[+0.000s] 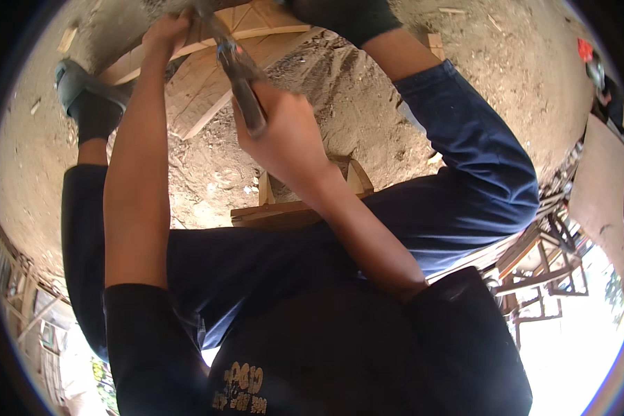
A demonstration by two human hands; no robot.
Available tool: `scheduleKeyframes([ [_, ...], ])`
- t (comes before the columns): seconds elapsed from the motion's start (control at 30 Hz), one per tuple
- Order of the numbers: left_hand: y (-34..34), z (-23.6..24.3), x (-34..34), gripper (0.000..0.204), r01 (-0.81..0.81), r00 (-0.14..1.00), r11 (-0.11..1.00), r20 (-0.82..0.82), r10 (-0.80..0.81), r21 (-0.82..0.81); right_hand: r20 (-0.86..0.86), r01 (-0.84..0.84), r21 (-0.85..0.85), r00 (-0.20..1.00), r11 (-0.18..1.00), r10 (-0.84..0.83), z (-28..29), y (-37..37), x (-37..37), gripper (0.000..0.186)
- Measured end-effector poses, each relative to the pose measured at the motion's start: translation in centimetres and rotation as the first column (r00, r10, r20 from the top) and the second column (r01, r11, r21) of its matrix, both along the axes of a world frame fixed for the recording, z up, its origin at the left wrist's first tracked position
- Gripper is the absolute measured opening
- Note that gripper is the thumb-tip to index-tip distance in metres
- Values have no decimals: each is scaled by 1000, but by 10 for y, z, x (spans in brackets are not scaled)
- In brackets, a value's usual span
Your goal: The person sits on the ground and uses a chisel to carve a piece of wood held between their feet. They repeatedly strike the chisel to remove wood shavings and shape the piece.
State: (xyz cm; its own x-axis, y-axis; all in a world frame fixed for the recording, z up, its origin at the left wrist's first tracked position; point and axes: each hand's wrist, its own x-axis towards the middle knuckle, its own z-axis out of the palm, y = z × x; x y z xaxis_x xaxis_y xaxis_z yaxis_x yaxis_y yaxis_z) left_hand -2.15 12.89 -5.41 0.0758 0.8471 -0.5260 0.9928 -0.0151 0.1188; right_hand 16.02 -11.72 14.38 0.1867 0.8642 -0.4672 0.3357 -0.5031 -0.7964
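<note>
My right hand (pixel 281 125) is closed round a long, dark-handled tool (pixel 239 80) that slants up and left. The tool's far end is blurred at the top edge, so its kind is unclear. Farther left, my left hand (pixel 165 38) is closed beside that far end, above the wood; what its fingers grip is hidden. Beneath both hands lies a pale wooden piece with a curved edge (pixel 274 29), partly cut off by the top of the view. A flat wooden board (pixel 201 80) extends below it over the dirt.
My feet, in a grey sandal (pixel 73 83) and dark footwear (pixel 353 21), flank the wood on the dirt floor (pixel 388 132). A low wooden frame (pixel 277 213) is partly under my legs. Wooden frames (pixel 544 277) stand at the right, near a large sheet (pixel 600 187).
</note>
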Motion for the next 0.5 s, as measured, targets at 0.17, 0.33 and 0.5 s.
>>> scheduleKeyframes([
  [0.17,0,-9,-14,73,39,999,996,-1,-40,81,-18,3,31,1000,1000,-2,26,-81,22,8],
  [0.33,0,-9,-12,74,19,999,996,30,-22,89,-29,-61,-15,998,998,61,-9,0,5,15],
  [0.5,8,-16,-23,73,77,997,995,-23,-76,63,-9,64,87,998,994,-63,11,-36,2,14],
])
